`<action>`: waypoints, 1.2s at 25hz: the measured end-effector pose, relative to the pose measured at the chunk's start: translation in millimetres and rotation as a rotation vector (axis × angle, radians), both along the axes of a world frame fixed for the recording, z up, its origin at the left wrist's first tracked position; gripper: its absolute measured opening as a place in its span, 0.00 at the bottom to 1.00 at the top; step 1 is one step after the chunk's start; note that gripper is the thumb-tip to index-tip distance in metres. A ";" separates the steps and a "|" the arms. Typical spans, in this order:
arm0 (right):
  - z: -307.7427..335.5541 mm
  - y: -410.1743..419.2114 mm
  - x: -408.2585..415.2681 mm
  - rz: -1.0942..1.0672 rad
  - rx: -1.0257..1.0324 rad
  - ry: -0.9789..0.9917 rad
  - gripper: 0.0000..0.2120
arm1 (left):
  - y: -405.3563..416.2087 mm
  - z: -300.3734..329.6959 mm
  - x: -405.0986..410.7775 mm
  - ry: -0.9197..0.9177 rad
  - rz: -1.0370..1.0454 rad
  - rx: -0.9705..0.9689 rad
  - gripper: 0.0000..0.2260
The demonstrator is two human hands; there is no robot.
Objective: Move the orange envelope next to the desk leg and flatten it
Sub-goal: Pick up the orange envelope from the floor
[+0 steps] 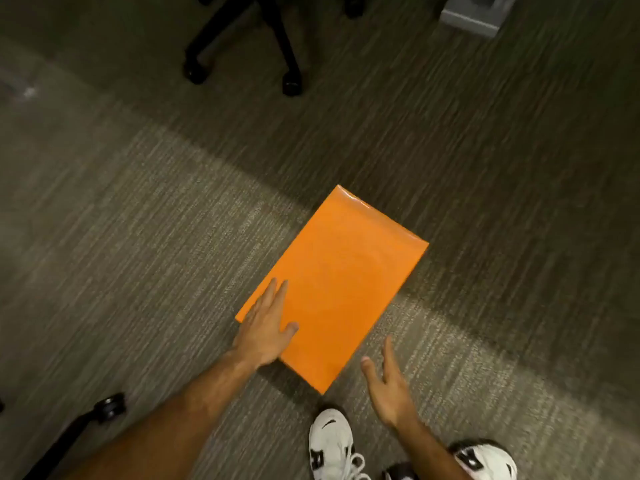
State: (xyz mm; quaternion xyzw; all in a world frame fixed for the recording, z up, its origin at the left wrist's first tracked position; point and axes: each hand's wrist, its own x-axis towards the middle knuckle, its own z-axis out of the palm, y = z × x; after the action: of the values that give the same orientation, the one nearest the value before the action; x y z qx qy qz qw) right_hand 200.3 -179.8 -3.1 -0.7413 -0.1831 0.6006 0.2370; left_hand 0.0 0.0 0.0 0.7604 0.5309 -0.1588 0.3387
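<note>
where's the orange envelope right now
In the head view the orange envelope lies flat on the carpet at centre, with the left hand on its near left corner and the right hand just off its near right edge.

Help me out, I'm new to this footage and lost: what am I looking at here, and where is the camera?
The camera sits on a person's head, looking down at their own arms and the carpet. There is no machine, only two bare hands. An orange envelope lies on the floor. The left hand rests flat on its near left part, fingers spread. The right hand is open beside its near corner, holding nothing. White shoes show at the bottom. Chair wheels stand farther away, and a grey base sits top right.
</note>
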 end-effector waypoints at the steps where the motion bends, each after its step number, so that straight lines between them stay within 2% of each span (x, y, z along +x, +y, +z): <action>1: -14.8 -0.7 -5.8 -0.051 -0.001 0.023 0.41 | 2.9 -14.1 -2.4 0.010 -0.013 0.036 0.40; 6: -62.6 -0.5 -32.0 -0.125 -0.130 0.167 0.41 | 22.0 -53.7 -10.4 0.155 0.016 0.099 0.43; 12: -75.6 8.8 -38.7 -0.334 -0.021 0.288 0.38 | 37.4 -61.8 -12.8 0.101 0.160 -0.028 0.52; 14: -72.3 9.0 -38.3 -0.402 -0.022 0.272 0.39 | 32.4 -58.4 -8.0 0.117 0.177 -0.045 0.55; 18: -56.0 3.6 -14.2 -0.402 -0.098 0.113 0.38 | 16.5 -50.7 11.7 0.106 0.263 -0.172 0.60; 21: -28.6 -7.9 27.7 -0.389 -0.136 0.100 0.38 | 8.3 -26.8 38.0 0.060 0.275 -0.227 0.59; 24: -6.6 -9.8 54.5 -0.417 -0.143 0.113 0.37 | 11.4 -1.8 68.9 0.009 0.276 -0.195 0.56; 30: 95.4 12.7 169.6 -0.585 -0.042 0.087 0.33 | 57.5 112.2 216.8 -0.093 0.137 -0.148 0.53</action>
State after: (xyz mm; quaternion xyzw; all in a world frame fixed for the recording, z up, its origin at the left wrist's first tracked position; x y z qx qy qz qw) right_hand 370.0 -167.1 92.3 -0.7409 0.0609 0.5417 0.3924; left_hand 216.8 57.5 112.2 0.7019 0.5521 -0.1384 0.4282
